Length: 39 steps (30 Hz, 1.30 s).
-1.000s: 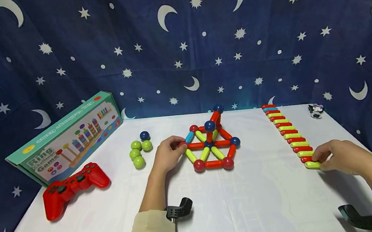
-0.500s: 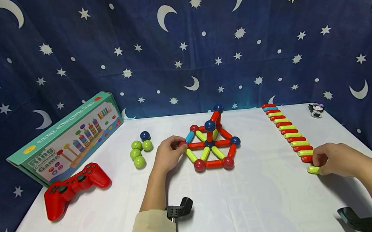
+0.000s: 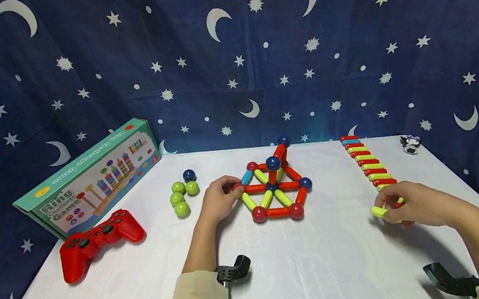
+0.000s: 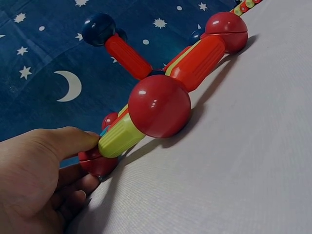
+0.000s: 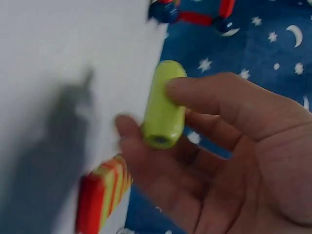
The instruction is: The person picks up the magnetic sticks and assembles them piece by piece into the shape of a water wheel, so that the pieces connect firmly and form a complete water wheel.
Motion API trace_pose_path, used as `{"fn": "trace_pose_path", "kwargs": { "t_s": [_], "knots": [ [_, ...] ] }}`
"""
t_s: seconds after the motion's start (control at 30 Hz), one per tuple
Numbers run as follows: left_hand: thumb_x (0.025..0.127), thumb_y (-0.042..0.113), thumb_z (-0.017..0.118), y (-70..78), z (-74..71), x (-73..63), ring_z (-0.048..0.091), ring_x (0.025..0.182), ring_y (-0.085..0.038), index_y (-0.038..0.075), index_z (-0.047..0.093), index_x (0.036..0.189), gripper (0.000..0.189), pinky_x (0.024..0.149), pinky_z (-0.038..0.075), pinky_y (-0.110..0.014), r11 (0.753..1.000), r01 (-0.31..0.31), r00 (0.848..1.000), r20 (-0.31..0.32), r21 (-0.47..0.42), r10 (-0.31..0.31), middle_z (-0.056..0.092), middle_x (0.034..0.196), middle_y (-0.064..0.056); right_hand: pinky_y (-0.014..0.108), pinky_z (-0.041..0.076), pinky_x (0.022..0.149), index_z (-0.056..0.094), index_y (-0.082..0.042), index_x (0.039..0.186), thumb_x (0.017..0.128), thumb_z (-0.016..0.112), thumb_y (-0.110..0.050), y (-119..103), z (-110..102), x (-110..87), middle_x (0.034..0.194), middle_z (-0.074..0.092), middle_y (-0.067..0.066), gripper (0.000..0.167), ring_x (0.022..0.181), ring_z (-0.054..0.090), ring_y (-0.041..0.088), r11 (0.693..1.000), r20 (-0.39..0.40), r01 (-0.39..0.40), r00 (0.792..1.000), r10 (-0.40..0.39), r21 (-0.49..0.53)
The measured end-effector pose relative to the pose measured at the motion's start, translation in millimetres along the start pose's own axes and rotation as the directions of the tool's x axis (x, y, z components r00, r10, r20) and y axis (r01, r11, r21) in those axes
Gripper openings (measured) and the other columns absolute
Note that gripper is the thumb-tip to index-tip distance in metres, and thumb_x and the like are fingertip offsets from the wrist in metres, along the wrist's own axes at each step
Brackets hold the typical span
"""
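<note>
My left hand [image 3: 218, 201] holds a red ball [image 4: 99, 165] at the left corner of a magnetic stick-and-ball structure [image 3: 278, 212]. The structure has a six-sided base with spokes, and raised red sticks topped by blue balls. My right hand [image 3: 422, 204] pinches a yellow-green magnetic stick [image 5: 163, 109] between thumb and fingers, above the table. One end of that stick shows a dark round spot in the right wrist view. Just behind the hand runs a slanted row of red, yellow-green and blue sticks [image 3: 371, 166], its near end partly hidden by the hand.
Several green balls [image 3: 177, 198] and a dark blue ball [image 3: 189, 175] lie left of the structure. Further left are a red game controller [image 3: 100, 239] and a green toy box [image 3: 93, 179]. A small black-and-white figure [image 3: 410, 144] stands at the back right. A starry cloth [image 3: 199, 100] hangs behind.
My right hand has drawn the yellow-green stick off the near end of the row, then lifted it and moved it left. My left hand stays at the red ball.
</note>
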<state>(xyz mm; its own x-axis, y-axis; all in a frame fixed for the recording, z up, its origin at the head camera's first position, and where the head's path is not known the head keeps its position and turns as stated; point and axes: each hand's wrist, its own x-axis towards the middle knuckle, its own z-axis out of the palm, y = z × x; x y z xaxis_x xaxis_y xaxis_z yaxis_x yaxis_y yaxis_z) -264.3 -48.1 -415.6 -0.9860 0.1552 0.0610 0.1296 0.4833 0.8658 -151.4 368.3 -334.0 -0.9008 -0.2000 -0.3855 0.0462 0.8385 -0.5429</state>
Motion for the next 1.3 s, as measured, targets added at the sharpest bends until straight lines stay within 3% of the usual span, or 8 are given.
{"fn": "trace_pose_path", "kwargs": {
  "t_s": [0.17,0.37,0.63,0.93,1.3],
  "knots": [
    [0.098,0.021,0.07,-0.9,-1.3,-1.0,0.057,0.095,-0.023,0.013,0.073,0.119,0.023,0.086,0.048,-0.034,1.0,0.003,1.0,-0.001,0.01,-0.003,0.068,0.104,-0.006,0.029,0.054,0.064,0.067,-0.002,0.117,0.092,0.071,-0.011,-38.6,0.2,15.6,0.099,0.063,0.006,0.027,0.075,0.062,0.019,0.989,-0.071,0.137,0.988,-0.134,0.045],
    [0.098,0.021,0.07,-3.8,-1.5,-2.2,0.057,0.095,-0.023,0.012,0.073,0.119,0.024,0.086,0.049,-0.034,1.0,0.01,1.0,-0.002,0.008,-0.01,0.068,0.105,-0.006,0.036,0.057,0.076,0.068,-0.006,0.12,0.094,0.073,-0.015,-86.5,4.3,48.2,0.107,0.071,0.008,0.028,0.093,0.063,0.026,0.981,-0.13,0.181,0.977,-0.171,0.074],
    [0.098,0.021,0.07,-4.2,0.4,-2.6,0.058,0.095,-0.023,0.012,0.074,0.119,0.023,0.087,0.05,-0.035,1.0,0.001,1.0,0.001,-0.004,-0.001,0.069,0.105,-0.006,0.05,0.056,0.096,0.072,-0.01,0.119,0.093,0.074,-0.011,-127.8,10.1,84.8,0.116,0.073,0.011,0.026,0.114,0.063,0.033,0.972,-0.275,0.235,0.935,-0.226,-0.002],
    [0.097,0.02,0.07,-0.9,1.2,-0.5,0.057,0.094,-0.022,0.012,0.074,0.119,0.023,0.086,0.049,-0.033,1.0,-0.008,1.0,0.004,0.0,0.008,0.069,0.104,-0.006,0.054,0.055,0.099,0.072,-0.008,0.117,0.093,0.073,-0.005,-145.9,9.2,101.7,0.119,0.071,0.014,0.024,0.118,0.06,0.037,0.979,-0.28,0.2,0.939,-0.2,-0.028],
    [0.097,0.02,0.071,-0.8,0.8,0.1,0.058,0.093,-0.022,0.013,0.075,0.118,0.023,0.085,0.049,-0.033,1.0,-0.014,1.0,-0.004,0.003,0.014,0.069,0.103,-0.005,0.057,0.05,0.105,0.07,-0.006,0.122,0.095,0.07,-0.004,-142.5,7.5,105.2,0.124,0.07,0.016,0.027,0.123,0.059,0.039,0.98,-0.29,0.2,0.937,-0.196,-0.016]
  ]
}}
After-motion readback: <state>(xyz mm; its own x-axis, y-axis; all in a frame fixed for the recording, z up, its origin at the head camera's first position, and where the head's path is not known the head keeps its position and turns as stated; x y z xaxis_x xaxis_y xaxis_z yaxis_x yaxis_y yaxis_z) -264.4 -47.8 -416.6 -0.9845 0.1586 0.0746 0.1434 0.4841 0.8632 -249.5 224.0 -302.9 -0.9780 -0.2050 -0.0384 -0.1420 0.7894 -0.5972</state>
